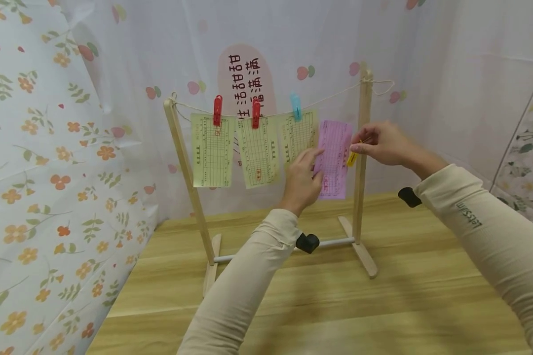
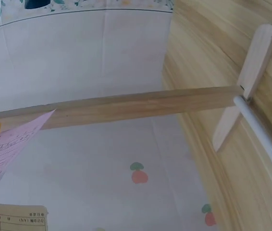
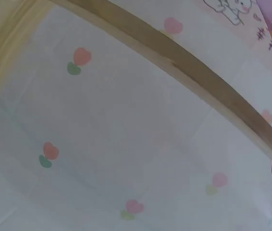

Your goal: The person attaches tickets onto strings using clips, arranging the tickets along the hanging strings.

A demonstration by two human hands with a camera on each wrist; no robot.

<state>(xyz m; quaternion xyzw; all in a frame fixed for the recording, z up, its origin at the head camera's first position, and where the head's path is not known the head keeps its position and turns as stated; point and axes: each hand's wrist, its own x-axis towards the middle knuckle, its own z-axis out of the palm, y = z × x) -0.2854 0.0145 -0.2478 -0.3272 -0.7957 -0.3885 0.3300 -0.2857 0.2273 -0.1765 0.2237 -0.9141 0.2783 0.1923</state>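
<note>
In the head view my left hand (image 1: pixel 303 178) holds a purple printed slip (image 1: pixel 335 158) by its left edge. The slip stands upright, its top below the string (image 1: pixel 333 98). My right hand (image 1: pixel 387 143) pinches a yellow clothespin (image 1: pixel 352 158) by the slip's right edge. Left of the hands, three yellow-green slips hang from the string: one slip (image 1: pixel 211 158) under a red clothespin (image 1: pixel 217 111), another slip (image 1: pixel 258 153) under a second red clothespin (image 1: pixel 256 114), and a third slip (image 1: pixel 299 133) under a blue clothespin (image 1: pixel 296 107), partly covered by the left hand.
Two wooden posts carry the string, a left post (image 1: pixel 186 167) and a right post (image 1: pixel 361 162) just behind the right hand. A pale crossbar (image 1: pixel 333 242) joins them low down. The stand rests on a wood-grain table (image 1: pixel 337 305), with patterned cloth (image 1: pixel 328 44) behind.
</note>
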